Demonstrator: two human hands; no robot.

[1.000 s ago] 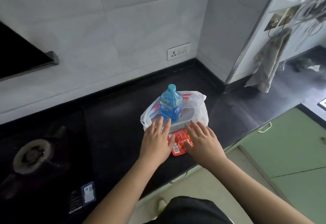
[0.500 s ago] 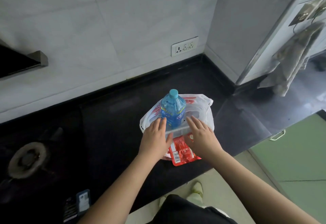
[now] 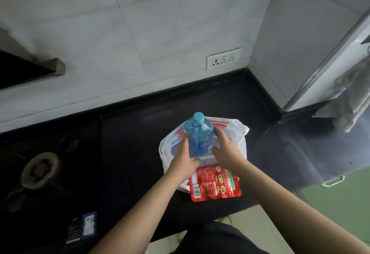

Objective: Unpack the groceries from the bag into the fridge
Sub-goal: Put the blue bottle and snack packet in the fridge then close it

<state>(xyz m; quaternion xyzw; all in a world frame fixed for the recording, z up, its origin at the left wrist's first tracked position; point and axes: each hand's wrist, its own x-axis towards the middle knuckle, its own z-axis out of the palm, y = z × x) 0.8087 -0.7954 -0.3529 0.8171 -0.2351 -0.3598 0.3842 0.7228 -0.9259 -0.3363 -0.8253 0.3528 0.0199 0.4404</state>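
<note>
A blue bottle (image 3: 198, 135) with a teal cap stands upright on a clear plastic box (image 3: 202, 160) inside an opened white plastic bag (image 3: 239, 131) on the black counter. My left hand (image 3: 183, 156) lies against the bottle's left side, its thumb in front near the base. My right hand (image 3: 227, 149) wraps round the bottle's right side, fingers behind and thumb in front. A red food packet (image 3: 215, 182) lies flat on the counter just in front of the bag, between my forearms.
A gas burner (image 3: 41, 168) sits on the counter at the left, with a small dark card (image 3: 89, 223) near the front edge. The wall socket (image 3: 223, 58) is behind. A cloth (image 3: 348, 103) hangs at the right beside a white door edge. A green cabinet (image 3: 344, 199) is lower right.
Both hands slid forward off the red packet and the box edge and closed in on the bottle's two sides. The view shifted closer.
</note>
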